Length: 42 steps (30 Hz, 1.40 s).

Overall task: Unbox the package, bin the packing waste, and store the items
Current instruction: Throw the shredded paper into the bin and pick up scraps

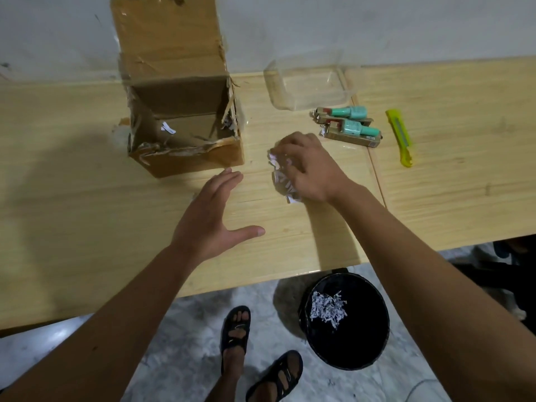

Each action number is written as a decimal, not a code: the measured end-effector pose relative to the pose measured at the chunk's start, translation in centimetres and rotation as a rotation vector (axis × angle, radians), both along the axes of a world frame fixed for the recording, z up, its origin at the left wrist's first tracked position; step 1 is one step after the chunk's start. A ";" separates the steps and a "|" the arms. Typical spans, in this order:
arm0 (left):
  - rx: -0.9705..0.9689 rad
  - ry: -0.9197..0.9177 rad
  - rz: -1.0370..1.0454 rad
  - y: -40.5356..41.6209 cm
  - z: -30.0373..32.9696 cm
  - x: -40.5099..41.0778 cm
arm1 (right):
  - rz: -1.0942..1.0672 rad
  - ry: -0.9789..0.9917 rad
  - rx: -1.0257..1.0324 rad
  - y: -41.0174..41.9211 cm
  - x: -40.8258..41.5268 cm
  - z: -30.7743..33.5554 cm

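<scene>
An opened cardboard box (185, 132) stands on the wooden table (87, 227), its flap up against the wall, with a few paper scraps inside. My right hand (310, 169) presses down on a pile of white shredded paper (280, 177) to the right of the box, fingers curled over it. My left hand (214, 216) hovers flat and open just left of that pile, holding nothing. Two teal bottles (352, 121) lie on their small brown cartons further right. A black bin (345, 320) on the floor below the table edge holds some shredded paper.
A clear plastic container (310, 82) sits by the wall behind the bottles. A yellow box cutter (401, 137) lies at the right, past the seam between two tabletops. My sandalled feet (252, 352) stand on the marbled floor beside the bin.
</scene>
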<state>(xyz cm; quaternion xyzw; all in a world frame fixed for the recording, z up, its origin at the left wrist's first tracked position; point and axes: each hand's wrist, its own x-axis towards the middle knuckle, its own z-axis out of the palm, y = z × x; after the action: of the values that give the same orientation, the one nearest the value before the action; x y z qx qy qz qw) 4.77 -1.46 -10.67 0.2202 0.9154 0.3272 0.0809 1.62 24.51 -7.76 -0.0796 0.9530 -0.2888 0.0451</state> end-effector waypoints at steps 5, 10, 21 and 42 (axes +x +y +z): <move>0.003 0.001 -0.003 0.3 0.5 0.0 | 0.120 -0.005 0.047 0.0 4.7 0.6; -0.007 0.063 -0.019 0.5 0.7 0.6 | 0.158 0.006 0.156 -0.1 6.3 1.0; 0.062 0.137 -0.109 1.7 -0.1 2.1 | 0.119 0.210 0.287 1.8 11.1 0.1; 0.000 0.115 -0.690 20.9 -0.5 7.5 | -0.701 0.152 -0.093 11.2 32.9 -2.8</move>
<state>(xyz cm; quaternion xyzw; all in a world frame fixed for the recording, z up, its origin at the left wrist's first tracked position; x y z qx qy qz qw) 12.23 19.43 -11.18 0.5347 0.7901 0.2678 0.1347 34.52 35.74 -10.57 0.2290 0.9088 -0.3232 -0.1314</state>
